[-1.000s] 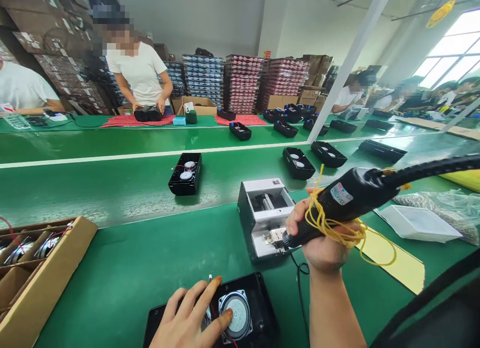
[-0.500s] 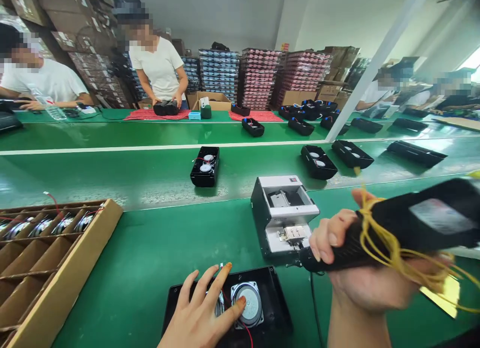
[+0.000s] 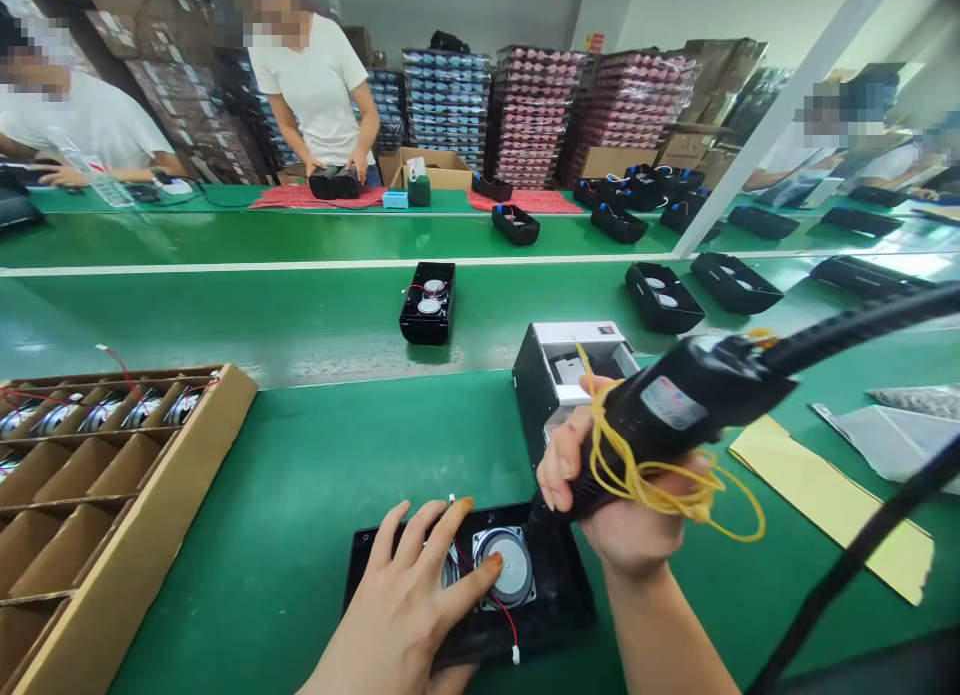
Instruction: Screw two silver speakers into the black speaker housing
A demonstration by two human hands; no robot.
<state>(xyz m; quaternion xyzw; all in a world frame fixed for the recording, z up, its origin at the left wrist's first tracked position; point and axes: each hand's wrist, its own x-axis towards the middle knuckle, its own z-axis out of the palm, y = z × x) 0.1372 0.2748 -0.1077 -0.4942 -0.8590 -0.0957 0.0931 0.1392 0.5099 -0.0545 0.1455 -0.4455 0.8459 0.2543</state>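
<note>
A black speaker housing point(image 3: 555, 605) lies at the bottom centre, with two round speakers in it. The right-hand speaker point(image 3: 510, 567) shows fully; the other is partly hidden by fingers. My left hand point(image 3: 420, 585) rests spread over the housing, its thumb touching the right-hand speaker. My right hand point(image 3: 622, 495) is wrapped round a black power screwdriver point(image 3: 645, 415) with yellow cord looped about it. The tool's tip is down at the housing's upper right, hidden in the dark there. A red wire ends in a white plug point(image 3: 515, 654) near the housing's lower edge.
A divided cardboard box point(image 3: 202, 465) with speakers stands at left. Behind my right hand is a grey-and-black machine point(image 3: 532, 385). Yellow paper point(image 3: 840, 515) lies at right, near a black cable. Several housings sit on the belt; people work beyond.
My right hand and the screwdriver have moved left and down to the housing, and the tool is more tilted. My left hand stays on the housing. The view has shifted somewhat.
</note>
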